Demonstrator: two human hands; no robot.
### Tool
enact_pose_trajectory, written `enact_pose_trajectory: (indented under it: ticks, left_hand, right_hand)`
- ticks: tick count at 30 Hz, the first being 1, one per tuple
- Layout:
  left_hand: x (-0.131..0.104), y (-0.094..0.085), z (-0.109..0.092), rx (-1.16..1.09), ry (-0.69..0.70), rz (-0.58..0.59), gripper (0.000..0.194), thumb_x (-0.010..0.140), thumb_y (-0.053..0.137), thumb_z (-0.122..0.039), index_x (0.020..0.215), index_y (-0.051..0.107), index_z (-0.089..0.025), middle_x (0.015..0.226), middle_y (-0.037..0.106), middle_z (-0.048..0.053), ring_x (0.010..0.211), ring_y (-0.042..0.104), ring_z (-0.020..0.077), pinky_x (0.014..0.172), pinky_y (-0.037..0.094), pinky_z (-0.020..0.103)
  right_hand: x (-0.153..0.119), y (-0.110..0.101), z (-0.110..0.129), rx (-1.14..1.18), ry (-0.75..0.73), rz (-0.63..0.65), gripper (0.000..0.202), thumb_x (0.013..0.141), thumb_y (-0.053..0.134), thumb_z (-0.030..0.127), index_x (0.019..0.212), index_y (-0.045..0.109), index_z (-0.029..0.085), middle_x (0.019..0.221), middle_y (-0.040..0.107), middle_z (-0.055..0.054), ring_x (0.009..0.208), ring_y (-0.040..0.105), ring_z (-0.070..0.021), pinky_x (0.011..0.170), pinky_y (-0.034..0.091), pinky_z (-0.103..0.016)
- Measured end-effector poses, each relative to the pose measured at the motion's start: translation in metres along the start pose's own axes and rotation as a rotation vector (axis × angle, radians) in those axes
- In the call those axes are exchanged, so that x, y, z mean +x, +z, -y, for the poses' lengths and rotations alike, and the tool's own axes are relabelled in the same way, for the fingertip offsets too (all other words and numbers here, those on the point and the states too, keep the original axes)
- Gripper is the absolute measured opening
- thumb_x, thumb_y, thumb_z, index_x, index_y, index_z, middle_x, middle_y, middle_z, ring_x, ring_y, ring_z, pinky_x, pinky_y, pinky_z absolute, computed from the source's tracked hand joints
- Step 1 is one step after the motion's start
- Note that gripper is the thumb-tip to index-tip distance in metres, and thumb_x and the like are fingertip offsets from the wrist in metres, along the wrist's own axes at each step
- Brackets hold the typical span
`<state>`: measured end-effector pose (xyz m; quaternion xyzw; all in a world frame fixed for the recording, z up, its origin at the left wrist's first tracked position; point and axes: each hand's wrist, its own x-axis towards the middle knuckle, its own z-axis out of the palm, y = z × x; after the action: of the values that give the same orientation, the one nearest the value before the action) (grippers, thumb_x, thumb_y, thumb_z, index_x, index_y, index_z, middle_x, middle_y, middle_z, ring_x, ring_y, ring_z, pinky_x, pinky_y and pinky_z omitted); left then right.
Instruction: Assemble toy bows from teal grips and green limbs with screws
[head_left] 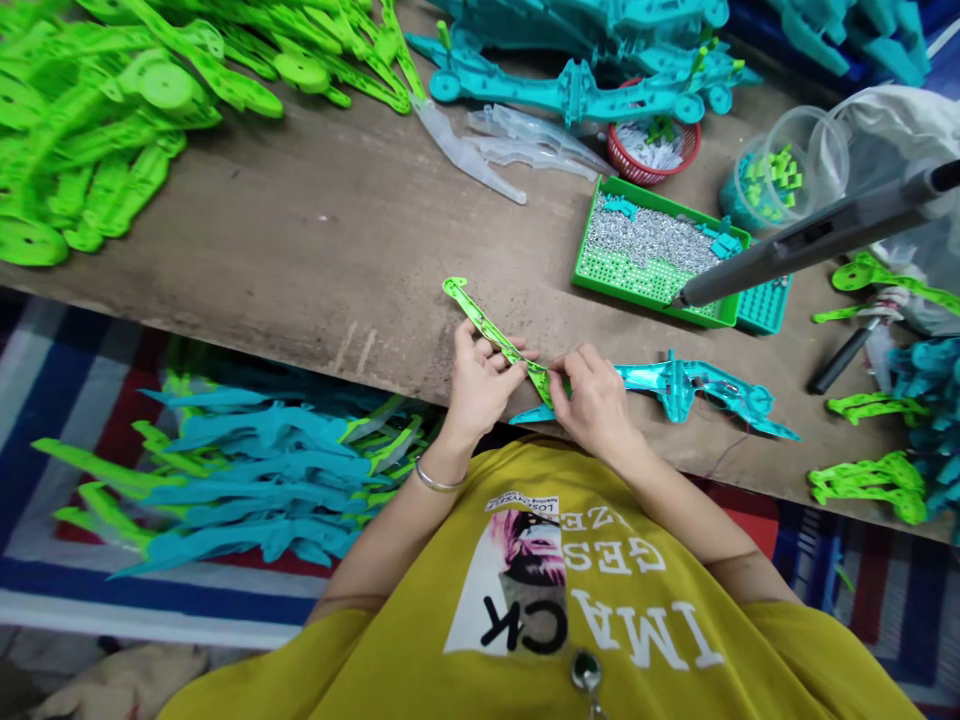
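My left hand [481,388] is closed around a long, narrow bright-green plastic part [478,314], which slants up and left from my fingers. At the lower end of that part, the fingers of my right hand [598,405] are pinched together. A turquoise plastic shell [679,385] lies along the table's front edge under my right hand, its left tip showing between my wrists. Thin wires run in its right half. My fingertips partly hide where the green part and the shell meet.
A green basket [592,272] holds many small silvery screws, with a grey electric screwdriver [795,240] hanging over it. Behind are a red basket [660,178], clear pieces [476,165] and turquoise shells [517,90]. Green parts [97,130] pile at the left; shells [277,480] lie below the table.
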<state>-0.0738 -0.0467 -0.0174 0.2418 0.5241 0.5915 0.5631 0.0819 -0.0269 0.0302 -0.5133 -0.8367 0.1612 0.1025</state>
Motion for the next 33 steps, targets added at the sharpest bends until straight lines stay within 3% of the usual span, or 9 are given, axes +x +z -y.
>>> enact_pose_trajectory:
  ticks: [7,12,21,25,29,33]
  left_hand:
    - [0.001,-0.001,0.004,0.026,0.029,-0.005,0.072,0.067,0.081,-0.017,0.121,0.033,-0.027,0.097,0.07,-0.004,0.084,0.077,0.0149,0.081,0.063,0.03]
    - [0.002,-0.002,0.008,0.047,0.042,-0.003,0.072,0.069,0.08,-0.019,0.123,0.032,-0.027,0.098,0.068,-0.004,0.084,0.077,0.0154,0.08,0.064,0.03]
    - [0.001,-0.001,0.008,0.047,0.029,-0.022,0.076,0.068,0.078,-0.017,0.126,0.03,-0.027,0.101,0.07,-0.002,0.09,0.079,0.0196,0.085,0.063,0.035]
    - [0.001,-0.001,0.009,0.058,0.048,-0.031,0.077,0.068,0.078,-0.017,0.127,0.03,-0.027,0.102,0.07,-0.001,0.09,0.079,0.0206,0.086,0.063,0.037]
    - [0.002,-0.001,0.009,0.063,0.044,-0.038,0.078,0.067,0.077,-0.016,0.128,0.03,-0.027,0.103,0.07,-0.001,0.089,0.078,0.0187,0.086,0.063,0.035]
    - [0.001,0.001,0.007,0.056,0.047,-0.055,0.08,0.066,0.079,-0.018,0.129,0.03,-0.026,0.101,0.07,-0.001,0.087,0.078,0.0187,0.084,0.064,0.035]
  right_hand:
    - [0.002,-0.003,0.007,-0.166,0.033,0.105,0.025,0.099,0.048,0.025,0.092,0.07,0.017,0.092,0.07,-0.01,0.075,0.062,-0.0188,0.06,0.031,-0.031]
    - [-0.005,-0.015,0.006,-0.146,-0.085,0.198,0.025,0.097,0.048,0.018,0.102,0.072,0.016,0.096,0.068,-0.012,0.08,0.062,-0.0205,0.067,0.039,-0.031]
    - [-0.02,-0.007,-0.024,0.124,-0.223,0.033,0.028,0.1,0.043,0.014,0.105,0.071,0.014,0.09,0.067,-0.011,0.084,0.063,-0.0213,0.079,0.052,-0.031]
    - [-0.018,-0.003,-0.026,0.17,-0.111,-0.057,0.022,0.099,0.048,0.017,0.093,0.069,0.015,0.085,0.066,-0.01,0.082,0.064,-0.0213,0.078,0.051,-0.032]
    - [-0.012,-0.004,-0.022,0.1,-0.005,-0.018,0.02,0.095,0.053,0.022,0.086,0.07,0.017,0.086,0.063,-0.009,0.075,0.061,-0.0204,0.069,0.047,-0.031]
    - [-0.008,-0.005,-0.021,0.081,-0.018,-0.007,0.02,0.094,0.054,0.024,0.084,0.071,0.018,0.084,0.062,-0.008,0.071,0.06,-0.0197,0.064,0.043,-0.031]
